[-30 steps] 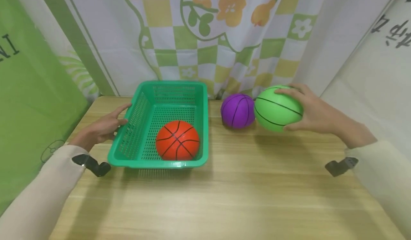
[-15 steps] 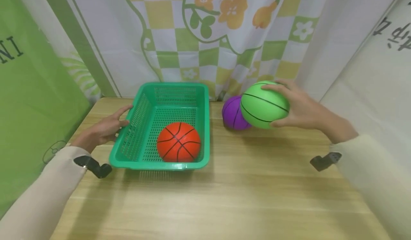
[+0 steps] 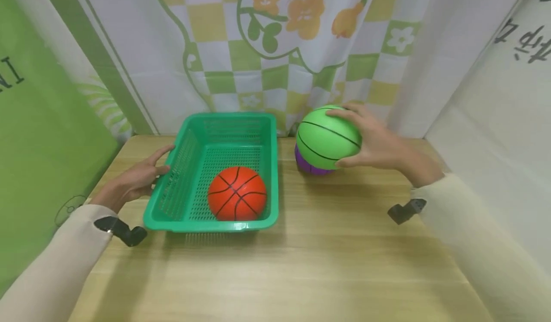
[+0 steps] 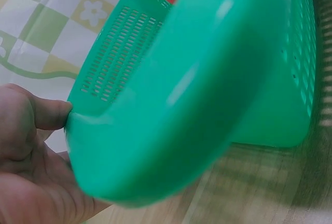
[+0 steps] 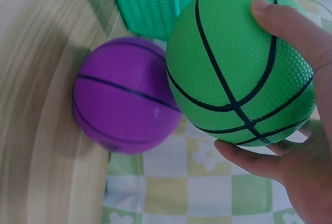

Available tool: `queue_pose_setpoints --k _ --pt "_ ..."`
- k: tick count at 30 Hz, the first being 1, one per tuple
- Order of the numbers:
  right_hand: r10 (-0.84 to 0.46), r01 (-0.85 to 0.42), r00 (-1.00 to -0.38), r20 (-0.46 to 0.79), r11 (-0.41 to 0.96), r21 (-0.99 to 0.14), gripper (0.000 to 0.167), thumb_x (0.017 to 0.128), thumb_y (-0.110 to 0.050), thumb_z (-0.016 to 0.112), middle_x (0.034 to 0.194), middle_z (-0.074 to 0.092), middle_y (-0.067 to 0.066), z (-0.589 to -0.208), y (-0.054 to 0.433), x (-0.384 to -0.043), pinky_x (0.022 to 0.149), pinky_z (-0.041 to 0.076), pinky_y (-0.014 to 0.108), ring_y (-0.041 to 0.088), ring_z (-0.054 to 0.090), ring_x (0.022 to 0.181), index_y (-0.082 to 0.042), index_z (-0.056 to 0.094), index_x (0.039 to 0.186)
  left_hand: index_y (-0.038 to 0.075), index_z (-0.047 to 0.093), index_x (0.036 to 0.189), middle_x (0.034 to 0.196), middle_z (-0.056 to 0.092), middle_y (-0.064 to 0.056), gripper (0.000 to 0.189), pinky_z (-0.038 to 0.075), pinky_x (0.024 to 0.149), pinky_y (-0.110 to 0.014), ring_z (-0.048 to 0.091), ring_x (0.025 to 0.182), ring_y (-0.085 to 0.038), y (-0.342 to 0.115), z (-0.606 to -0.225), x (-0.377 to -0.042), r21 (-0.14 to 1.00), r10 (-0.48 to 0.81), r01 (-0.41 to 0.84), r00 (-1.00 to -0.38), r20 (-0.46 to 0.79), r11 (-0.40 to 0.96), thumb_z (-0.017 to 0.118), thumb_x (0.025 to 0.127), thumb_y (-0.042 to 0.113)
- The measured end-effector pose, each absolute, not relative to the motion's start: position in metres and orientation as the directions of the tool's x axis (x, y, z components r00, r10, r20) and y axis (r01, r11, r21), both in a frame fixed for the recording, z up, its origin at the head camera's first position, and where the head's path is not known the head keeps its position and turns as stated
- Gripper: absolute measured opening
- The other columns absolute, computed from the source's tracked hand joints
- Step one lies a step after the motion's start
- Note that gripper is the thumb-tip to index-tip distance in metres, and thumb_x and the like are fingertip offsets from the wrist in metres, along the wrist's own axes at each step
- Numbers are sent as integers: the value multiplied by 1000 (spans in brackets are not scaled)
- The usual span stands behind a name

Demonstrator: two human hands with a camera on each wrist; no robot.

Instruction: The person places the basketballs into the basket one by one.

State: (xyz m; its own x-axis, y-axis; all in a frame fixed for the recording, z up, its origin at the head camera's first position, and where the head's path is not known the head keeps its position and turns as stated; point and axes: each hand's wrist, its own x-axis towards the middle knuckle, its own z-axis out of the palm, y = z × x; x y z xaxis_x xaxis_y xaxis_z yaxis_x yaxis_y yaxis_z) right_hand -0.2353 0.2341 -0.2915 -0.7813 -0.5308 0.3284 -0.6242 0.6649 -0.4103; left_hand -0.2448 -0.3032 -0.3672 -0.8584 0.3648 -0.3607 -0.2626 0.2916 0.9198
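Note:
My right hand (image 3: 379, 145) grips a green ball (image 3: 328, 138) with black basketball lines, thumb on one side and fingers on the other. The ball is held up over a purple ball (image 3: 311, 168), which it mostly hides in the head view. In the right wrist view the purple ball (image 5: 127, 95) sits on the table beside the raised green one. At the left, my left hand (image 3: 137, 178) holds the side rim of a green plastic basket (image 3: 275, 188), thumb on the rim and fingers under it. Inside the basket, at its near right corner, lies an orange-red ball (image 3: 237, 194).
All of this stands on a light wooden table (image 3: 301, 274). A checked, flowered curtain (image 3: 275, 78) hangs right behind the table's back edge. Green cloth (image 3: 43, 145) covers the left side and a white sheet with lettering (image 3: 495, 102) the right.
The right hand has carried the green ball leftward and a little up, from beside the purple ball to over it. The left hand and basket stay put.

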Motion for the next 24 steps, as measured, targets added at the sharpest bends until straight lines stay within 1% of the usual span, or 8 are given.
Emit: queue_pose_setpoints --k 7,12,18,21,24 --pt "-520 -633 -774 363 623 -459 109 60 -23 98 154 27 21 -305 221 -239 95 41 71 49 39 130 -24 41 152 30 -11 161 141 31 -35 69 53 86 -54 59 108 -34 -303 -370 -243 922 358 -269 -862 -360 278 33 110 12" --pt "-514 -642 -767 385 607 -469 110 60 -27 98 155 26 18 -308 215 -242 96 40 71 47 38 132 -26 39 153 28 -11 161 141 32 -35 69 54 85 -54 60 107 -34 -302 -370 -244 918 343 -270 -866 -363 289 32 110 12" --pt "-518 -660 -751 410 576 -482 110 61 -26 98 151 31 16 -314 209 -246 96 40 70 45 40 130 -24 38 154 29 -10 161 143 31 -36 68 54 86 -55 58 112 -38 -302 -368 -246 917 350 -268 -863 -365 295 33 110 13" --pt "-518 -664 -747 416 565 -490 111 61 -27 98 151 32 17 -316 204 -249 97 40 69 44 41 130 -25 38 154 29 -9 161 142 32 -36 68 54 86 -55 59 110 -37 -302 -367 -245 916 340 -269 -867 -365 298 32 110 12" --pt "-515 -653 -756 403 563 -506 112 61 -28 98 152 30 17 -317 199 -251 97 40 69 44 40 131 -27 37 154 28 -9 161 140 33 -36 68 54 86 -54 59 108 -35 -302 -366 -242 918 328 -270 -873 -360 290 31 110 11"
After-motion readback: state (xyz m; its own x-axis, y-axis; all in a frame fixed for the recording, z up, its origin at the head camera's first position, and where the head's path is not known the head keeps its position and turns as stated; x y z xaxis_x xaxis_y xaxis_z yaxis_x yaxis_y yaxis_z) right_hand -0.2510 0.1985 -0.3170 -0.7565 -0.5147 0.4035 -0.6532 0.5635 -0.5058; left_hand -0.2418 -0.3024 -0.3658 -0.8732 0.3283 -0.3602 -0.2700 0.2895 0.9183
